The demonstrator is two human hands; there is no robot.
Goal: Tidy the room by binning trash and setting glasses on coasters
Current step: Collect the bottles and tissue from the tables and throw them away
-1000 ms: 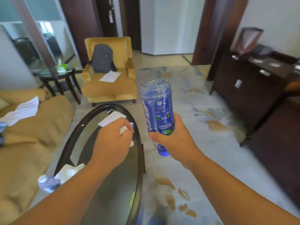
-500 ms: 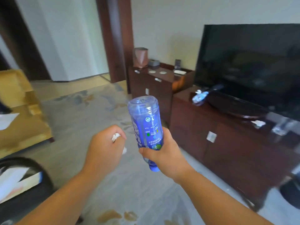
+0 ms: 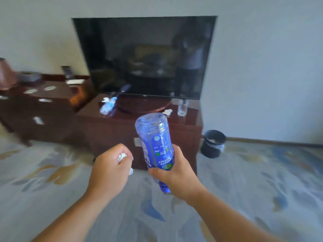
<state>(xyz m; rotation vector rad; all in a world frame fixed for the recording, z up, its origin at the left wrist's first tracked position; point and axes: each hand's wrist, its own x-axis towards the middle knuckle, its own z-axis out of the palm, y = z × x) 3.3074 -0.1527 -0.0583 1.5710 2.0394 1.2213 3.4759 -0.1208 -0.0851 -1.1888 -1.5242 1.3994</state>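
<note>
My right hand (image 3: pixel 175 170) grips a blue plastic bottle (image 3: pixel 154 142) held upside down, cap end below my fist. My left hand (image 3: pixel 110 169) is closed around a crumpled white tissue (image 3: pixel 121 157) that pokes out between the fingers. A black bin (image 3: pixel 212 143) stands on the floor to the right of the TV cabinet (image 3: pixel 122 130). On the cabinet top lie another crushed plastic bottle (image 3: pixel 107 106), a small crumpled paper (image 3: pixel 167 111) and an upright clear glass (image 3: pixel 182 107).
A large dark TV (image 3: pixel 143 56) stands on the cabinet against the wall. To the left a lower dark sideboard (image 3: pixel 40 109) carries a brown lampshade-like object (image 3: pixel 5 74), coasters (image 3: pixel 49 88) and small items. Patterned carpet (image 3: pixel 253 180) covers the floor.
The view has swung right from the glass table and armchair to the TV cabinet and bin. Both hands keep the same grip on bottle and tissue.
</note>
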